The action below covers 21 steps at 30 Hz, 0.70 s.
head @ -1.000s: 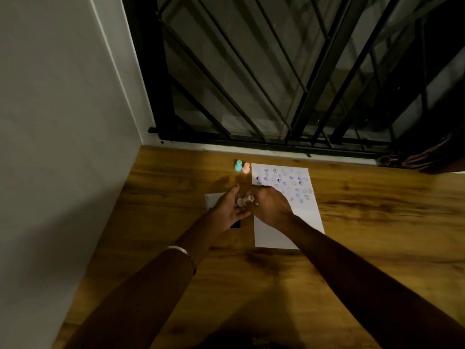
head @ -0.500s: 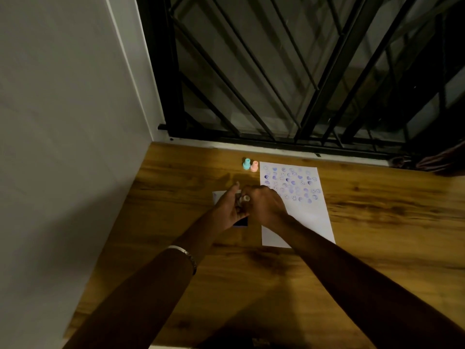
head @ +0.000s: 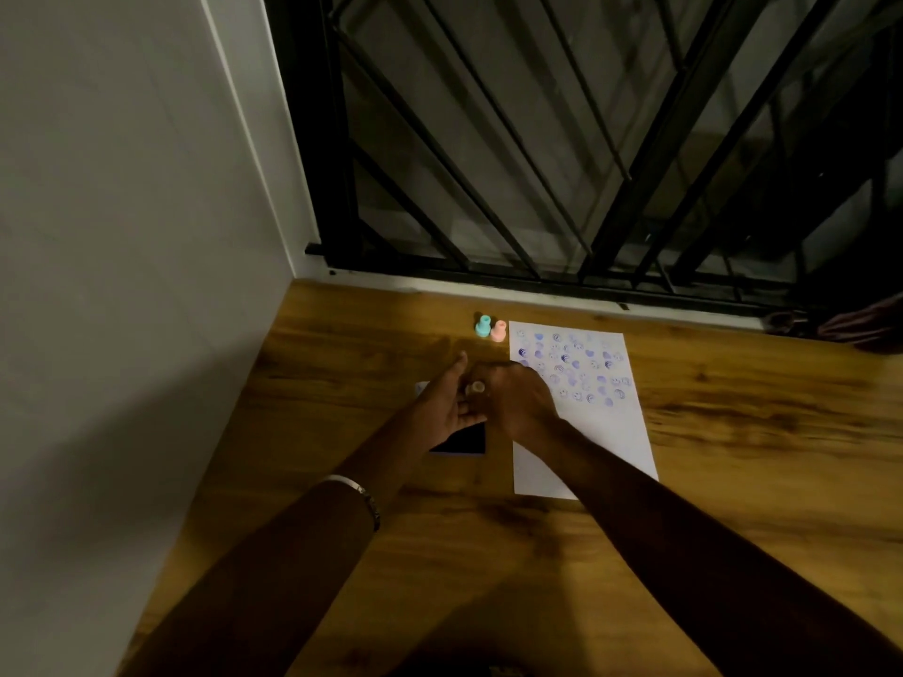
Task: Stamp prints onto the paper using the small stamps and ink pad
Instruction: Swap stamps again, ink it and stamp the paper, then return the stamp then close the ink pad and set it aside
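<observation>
My desk [head: 733,505] runs into a corner: white wall [head: 122,285] tight along my left, black window grille [head: 537,163] across the far edge. The open wood is all to my right and in the near strip under my forearms.

The paper [head: 591,432] lies right of centre, its upper half covered in purple prints, its lower half blank. A teal stamp [head: 483,326] and a pink stamp [head: 498,331] stand upright, touching, just off its far-left corner. The dark ink pad [head: 464,439] sits just left of the paper's edge, partly under my left hand [head: 442,408].

Both arms reach forward and converge above the pad. My left hand is loosely open, fingers extended. My right hand [head: 518,398] is curled closed around a small pale stamp [head: 475,387] between the two hands.
</observation>
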Each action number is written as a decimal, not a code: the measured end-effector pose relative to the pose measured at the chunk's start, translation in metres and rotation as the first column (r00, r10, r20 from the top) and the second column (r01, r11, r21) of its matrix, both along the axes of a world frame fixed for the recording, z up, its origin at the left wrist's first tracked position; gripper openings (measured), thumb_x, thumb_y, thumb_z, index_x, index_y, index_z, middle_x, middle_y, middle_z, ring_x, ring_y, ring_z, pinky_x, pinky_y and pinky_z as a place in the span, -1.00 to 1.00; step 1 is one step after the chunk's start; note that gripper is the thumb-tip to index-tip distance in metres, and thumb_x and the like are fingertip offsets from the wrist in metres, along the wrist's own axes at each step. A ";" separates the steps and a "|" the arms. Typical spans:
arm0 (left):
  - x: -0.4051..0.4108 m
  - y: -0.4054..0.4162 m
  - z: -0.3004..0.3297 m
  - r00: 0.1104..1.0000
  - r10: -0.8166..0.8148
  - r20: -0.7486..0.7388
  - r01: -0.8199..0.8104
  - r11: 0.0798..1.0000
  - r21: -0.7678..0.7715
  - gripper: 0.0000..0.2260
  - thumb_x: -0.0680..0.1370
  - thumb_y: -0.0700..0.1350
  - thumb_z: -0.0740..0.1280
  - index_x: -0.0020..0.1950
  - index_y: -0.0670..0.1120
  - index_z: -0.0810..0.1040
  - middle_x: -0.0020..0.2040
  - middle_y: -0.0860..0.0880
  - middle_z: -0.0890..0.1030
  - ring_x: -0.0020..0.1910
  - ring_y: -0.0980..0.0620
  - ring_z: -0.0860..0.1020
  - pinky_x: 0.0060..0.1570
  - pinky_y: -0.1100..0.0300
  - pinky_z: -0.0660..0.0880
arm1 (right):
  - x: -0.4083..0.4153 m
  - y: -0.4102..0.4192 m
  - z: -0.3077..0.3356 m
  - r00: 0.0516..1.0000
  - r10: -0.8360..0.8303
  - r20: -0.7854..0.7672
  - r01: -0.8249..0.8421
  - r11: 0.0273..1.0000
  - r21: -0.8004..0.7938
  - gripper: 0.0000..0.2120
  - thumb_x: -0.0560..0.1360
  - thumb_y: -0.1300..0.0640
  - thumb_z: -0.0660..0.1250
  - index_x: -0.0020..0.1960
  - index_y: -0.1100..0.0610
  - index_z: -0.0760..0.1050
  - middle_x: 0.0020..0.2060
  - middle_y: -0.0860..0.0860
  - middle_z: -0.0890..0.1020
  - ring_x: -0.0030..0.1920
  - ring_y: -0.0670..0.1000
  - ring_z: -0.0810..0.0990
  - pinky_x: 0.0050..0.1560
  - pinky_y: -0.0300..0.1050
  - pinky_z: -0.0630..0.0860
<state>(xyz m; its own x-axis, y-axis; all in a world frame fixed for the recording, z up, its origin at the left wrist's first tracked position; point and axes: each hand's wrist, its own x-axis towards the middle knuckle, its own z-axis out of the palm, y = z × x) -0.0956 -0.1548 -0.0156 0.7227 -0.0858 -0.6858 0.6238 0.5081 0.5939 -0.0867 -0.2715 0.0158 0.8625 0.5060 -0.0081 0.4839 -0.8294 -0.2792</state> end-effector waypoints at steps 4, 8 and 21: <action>0.016 0.005 0.001 1.000 0.004 0.019 -0.005 0.999 0.045 -0.38 0.48 0.35 0.21 0.35 -0.06 0.43 0.17 -0.10 0.62 0.08 -0.11 0.59 -0.12 0.02 0.57 | 0.015 0.008 0.001 1.000 0.019 0.024 -0.018 0.999 -0.027 -0.77 0.59 0.11 0.28 0.22 0.07 0.54 0.09 0.09 0.67 0.04 0.13 0.67 0.10 0.07 0.61; 0.034 0.013 0.003 0.998 0.009 0.060 -0.030 0.937 0.347 -0.43 0.56 0.32 0.07 0.26 -0.10 0.49 0.09 -0.10 0.61 -0.09 -0.05 0.59 -0.27 0.11 0.54 | 0.042 0.013 0.002 0.999 0.013 0.040 -0.012 1.000 -0.019 -0.76 0.60 0.06 0.23 0.18 0.12 0.55 0.12 0.12 0.64 0.06 0.14 0.64 0.13 0.09 0.57; 0.032 0.059 -0.030 0.927 -0.295 0.231 -0.152 0.266 0.952 -0.75 0.62 -0.01 0.20 -0.04 -0.11 0.60 -0.18 -0.10 0.63 -0.25 0.02 0.53 -0.27 0.17 0.40 | 0.118 0.040 -0.014 0.988 0.049 0.148 -0.020 0.982 -0.189 -0.86 0.52 0.07 0.29 0.01 0.07 0.57 -0.09 0.07 0.67 0.01 0.13 0.59 0.17 0.03 0.42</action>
<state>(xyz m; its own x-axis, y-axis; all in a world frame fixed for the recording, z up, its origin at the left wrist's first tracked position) -0.0632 -0.0954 -0.0455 0.9180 0.3931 -0.0533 0.2976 -0.5937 0.7476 0.0316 -0.2315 0.0016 0.8429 0.5375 0.0236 0.5381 -0.8418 -0.0425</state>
